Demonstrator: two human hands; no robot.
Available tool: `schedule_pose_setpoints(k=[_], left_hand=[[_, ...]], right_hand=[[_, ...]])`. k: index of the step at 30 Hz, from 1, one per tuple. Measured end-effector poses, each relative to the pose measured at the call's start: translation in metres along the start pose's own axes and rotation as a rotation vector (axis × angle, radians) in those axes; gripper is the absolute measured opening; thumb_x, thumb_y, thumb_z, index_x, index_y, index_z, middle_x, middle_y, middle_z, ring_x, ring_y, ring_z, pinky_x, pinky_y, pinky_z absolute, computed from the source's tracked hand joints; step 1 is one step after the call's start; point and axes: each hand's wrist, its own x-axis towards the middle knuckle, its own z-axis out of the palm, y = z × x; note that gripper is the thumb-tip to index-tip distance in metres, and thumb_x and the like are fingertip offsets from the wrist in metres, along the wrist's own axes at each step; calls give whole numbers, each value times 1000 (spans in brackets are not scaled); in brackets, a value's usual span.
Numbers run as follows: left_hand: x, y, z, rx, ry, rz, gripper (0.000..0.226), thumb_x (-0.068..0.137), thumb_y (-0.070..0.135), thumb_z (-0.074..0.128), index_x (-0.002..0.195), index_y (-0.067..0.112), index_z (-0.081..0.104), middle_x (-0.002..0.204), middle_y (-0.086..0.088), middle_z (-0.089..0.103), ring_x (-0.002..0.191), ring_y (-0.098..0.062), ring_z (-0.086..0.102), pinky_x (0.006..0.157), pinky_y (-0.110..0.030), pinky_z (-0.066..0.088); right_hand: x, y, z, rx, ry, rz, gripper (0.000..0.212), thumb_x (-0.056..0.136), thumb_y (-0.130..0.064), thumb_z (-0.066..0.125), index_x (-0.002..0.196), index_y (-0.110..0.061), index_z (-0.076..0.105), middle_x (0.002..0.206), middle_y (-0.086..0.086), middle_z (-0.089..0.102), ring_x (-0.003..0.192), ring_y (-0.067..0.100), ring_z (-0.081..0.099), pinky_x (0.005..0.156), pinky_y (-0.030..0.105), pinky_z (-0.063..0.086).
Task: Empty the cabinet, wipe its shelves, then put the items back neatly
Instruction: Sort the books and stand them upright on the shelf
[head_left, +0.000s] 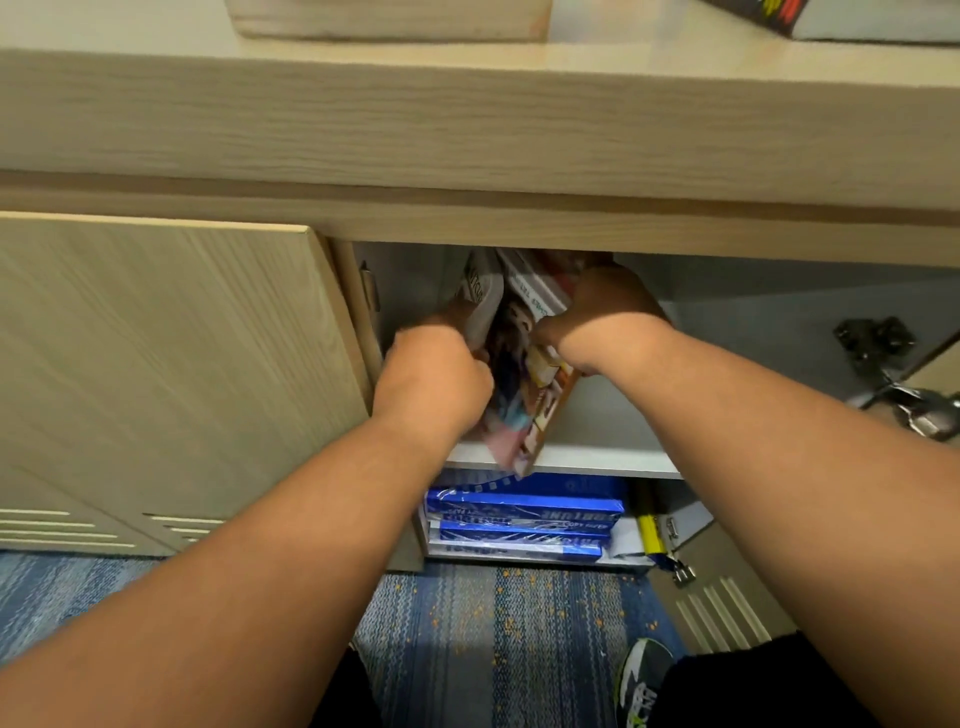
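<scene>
Glossy, colourful magazines (511, 384) lean tilted on the upper shelf (608, 461); the left hand (434, 376) grips them at 9 o'clock, the right hand (605, 317) at 2 o'clock.

The person wears black legwear (753, 691) and a black-white-yellow sneaker (641, 680).

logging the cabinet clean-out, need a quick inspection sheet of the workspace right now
surface: upper shelf, pale, carries the stack at its left end
job's things: magazines tilted on the upper shelf, lower end past its front edge; blue paper reams stacked on the level below
clutter: yellow item right of the reams, kind unclear
hands: left hand and right hand grip the magazines, one on each side
cables: nothing seen
surroundings: left door shut; hinge of the open door at right; patterned carpet; shoe; countertop above
</scene>
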Motion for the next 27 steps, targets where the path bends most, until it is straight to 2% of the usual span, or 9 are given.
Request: schedule_pose_setpoints(k=[2,4,6,9,12,15,20,23,27], left_hand=[[0,-3,-3,19,-14,9,22,94,20,62,74,15,54,71,-3,56,66,-21,55,58,-25,43],[-4,-9,-3,-18,-47,24,19,95,25,65,81,13,61,78,-5,63,68,-20,60,55,-26,46],[-7,-15,-3,-84,-87,48,15,96,30,67,98,14,68,86,-4,68,79,-20,66,70,-34,56],[0,-11,-10,-180,-77,75,17,96,22,65,113,18,67,104,-1,69,92,-18,65,71,-31,56],[15,-1,-9,-299,-67,115,30,100,15,59,125,31,59,114,4,57,100,-15,56,63,-17,41],[29,0,1,-351,-50,115,30,101,10,56,128,23,59,115,0,58,105,-21,57,78,-27,44],[62,-6,16,-292,63,101,41,94,3,63,134,8,56,133,-16,60,123,-30,57,93,-26,43],[67,-1,25,-361,93,71,49,95,25,67,141,17,50,143,-13,51,129,-29,52,100,-27,40],[62,-3,42,-324,102,113,81,88,34,74,154,33,28,165,-11,15,149,-32,27,118,-37,32]], right_hand=[[-5,19,-13,-7,18,16,44,82,-29,75,123,-15,62,118,9,66,100,30,67,84,42,60],[-9,41,-27,-10,30,68,43,83,-31,75,121,-15,63,119,11,67,102,31,67,86,42,58],[-13,57,-41,-24,29,102,39,86,-33,75,119,-15,64,119,12,66,105,32,65,89,41,55],[-11,71,-53,-93,21,116,29,88,-37,74,106,-16,65,101,8,65,84,24,59,78,33,47],[-3,83,-53,-60,2,112,36,87,-36,76,116,-16,64,91,3,59,69,16,48,76,29,40],[-1,89,-49,2,-19,48,51,82,-38,80,126,-19,63,119,5,66,89,18,55,79,27,41],[9,73,-29,47,-61,-159,64,79,-36,81,138,-26,57,131,0,64,110,19,62,83,23,42],[10,68,-27,103,-119,-201,60,82,-36,79,137,-31,55,124,-6,65,101,11,61,80,23,44],[8,65,-27,260,-244,-202,57,76,-39,84,127,-36,59,111,-11,70,99,11,68,82,32,58]])
